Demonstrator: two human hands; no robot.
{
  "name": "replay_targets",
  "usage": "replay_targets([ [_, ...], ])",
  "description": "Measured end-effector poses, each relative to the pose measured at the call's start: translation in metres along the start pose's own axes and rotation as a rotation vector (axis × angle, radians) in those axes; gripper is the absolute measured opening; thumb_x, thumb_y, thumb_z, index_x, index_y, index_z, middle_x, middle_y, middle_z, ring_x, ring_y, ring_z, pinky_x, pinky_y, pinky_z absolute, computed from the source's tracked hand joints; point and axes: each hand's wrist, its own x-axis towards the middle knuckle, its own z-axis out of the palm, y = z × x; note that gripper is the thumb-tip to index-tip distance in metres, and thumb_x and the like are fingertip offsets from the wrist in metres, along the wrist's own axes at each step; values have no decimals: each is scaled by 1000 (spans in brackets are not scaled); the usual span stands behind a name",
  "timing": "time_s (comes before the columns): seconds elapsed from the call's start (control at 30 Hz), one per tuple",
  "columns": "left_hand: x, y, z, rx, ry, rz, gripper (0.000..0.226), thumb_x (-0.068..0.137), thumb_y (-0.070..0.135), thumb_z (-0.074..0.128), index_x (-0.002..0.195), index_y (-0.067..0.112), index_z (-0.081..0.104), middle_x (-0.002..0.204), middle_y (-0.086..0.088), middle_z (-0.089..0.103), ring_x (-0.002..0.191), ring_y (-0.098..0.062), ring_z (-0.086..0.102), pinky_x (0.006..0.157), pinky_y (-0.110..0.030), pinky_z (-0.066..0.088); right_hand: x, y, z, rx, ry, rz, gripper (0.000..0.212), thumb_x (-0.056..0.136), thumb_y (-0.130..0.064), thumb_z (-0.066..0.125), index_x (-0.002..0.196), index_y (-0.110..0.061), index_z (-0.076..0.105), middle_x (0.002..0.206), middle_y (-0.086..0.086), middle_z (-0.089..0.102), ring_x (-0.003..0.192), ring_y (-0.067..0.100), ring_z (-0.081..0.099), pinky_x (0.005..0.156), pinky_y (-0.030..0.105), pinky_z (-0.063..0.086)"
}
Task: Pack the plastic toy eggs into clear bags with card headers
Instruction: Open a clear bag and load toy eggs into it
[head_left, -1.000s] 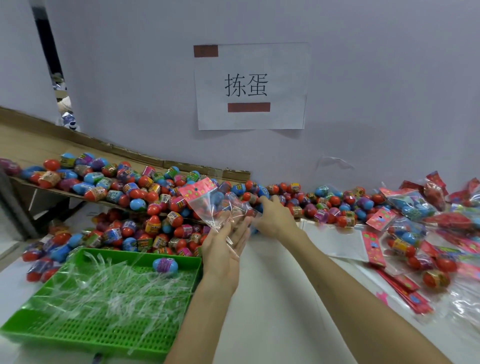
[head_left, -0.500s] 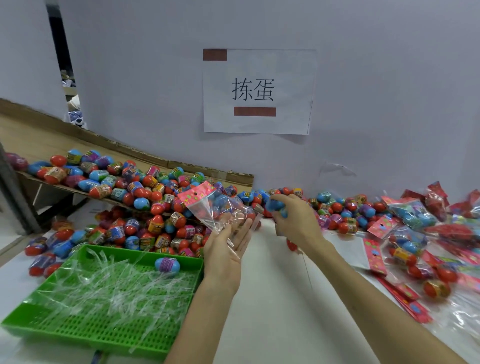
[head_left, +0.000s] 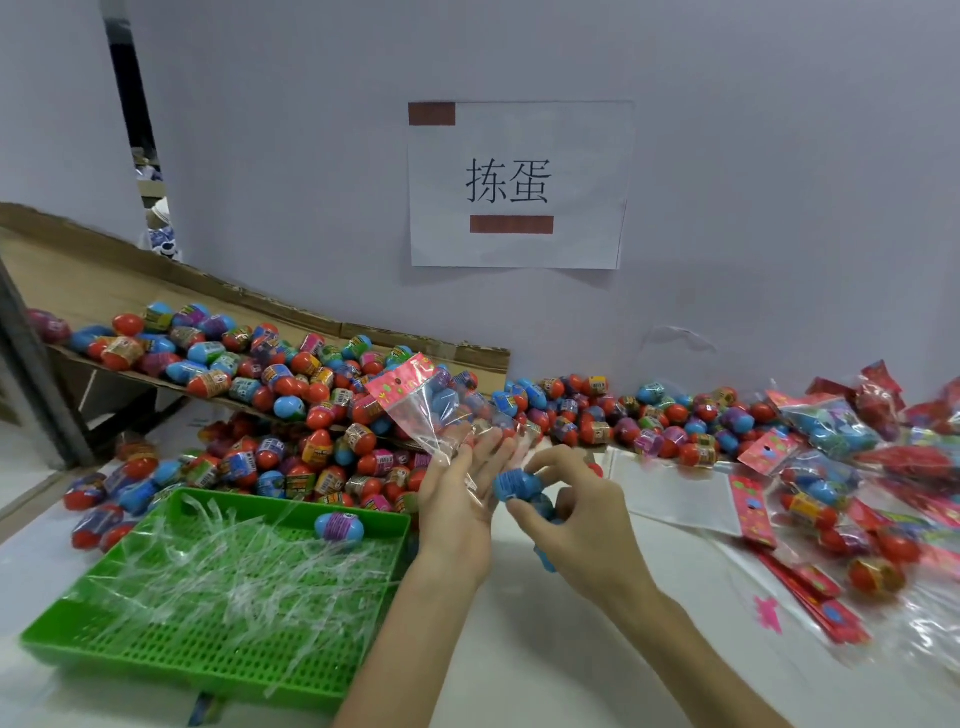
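Tabletop (head_left: 545, 649) strewn with toy eggs (head_left: 311, 410), paper sign (head_left: 519, 184) on grey wall (head_left: 779, 156)

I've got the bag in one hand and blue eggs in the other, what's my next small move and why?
Probably slide the blue eggs into the clear bag: the right hand grips them right beside it, and the left hand holds it up.
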Motion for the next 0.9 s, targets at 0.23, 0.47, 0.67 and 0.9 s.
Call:
replay_targets([
  [0.23, -3, -12, 6, 36, -72, -71, 34, 112, 32, 37, 135, 21, 59, 120, -13, 76, 112, -24, 73, 97, -41, 54, 2, 15, -4, -131, 215, 7, 34, 78, -18, 86, 97, -30, 61, 88, -23, 64, 83, 1, 65, 66, 16, 57],
  [0.47, -6, -19, 7, 13, -132, -128, 37, 108, 34, 45, 138, 19, 60, 132, -17, 69, 118, -31, 70, 101, -44, 55, 4, 19, -8, -85, 305, 19, 25, 78, -24, 88, 95, -27, 69, 85, -23, 67, 78, -1, 65, 64, 8, 50],
  [0.67, -9, -26, 7, 50, -142, -190, 31, 110, 25, 46, 129, 11, 65, 105, -19, 72, 82, -21, 75, 66, -29, 61, 3, 16, -2, -79, 274, -37, 16, 78, -28, 88, 85, -26, 73, 83, -10, 67, 73, 11, 60, 63, 17, 44],
  [0.9, 0, -11, 5, -4, -150, -88, 35, 111, 36, 36, 137, 25, 57, 125, -10, 73, 111, -22, 73, 91, -38, 57, 8, 13, -12, -105, 283, -12, 22, 77, -28, 89, 92, -26, 73, 83, -21, 65, 71, 6, 58, 61, 24, 51],
])
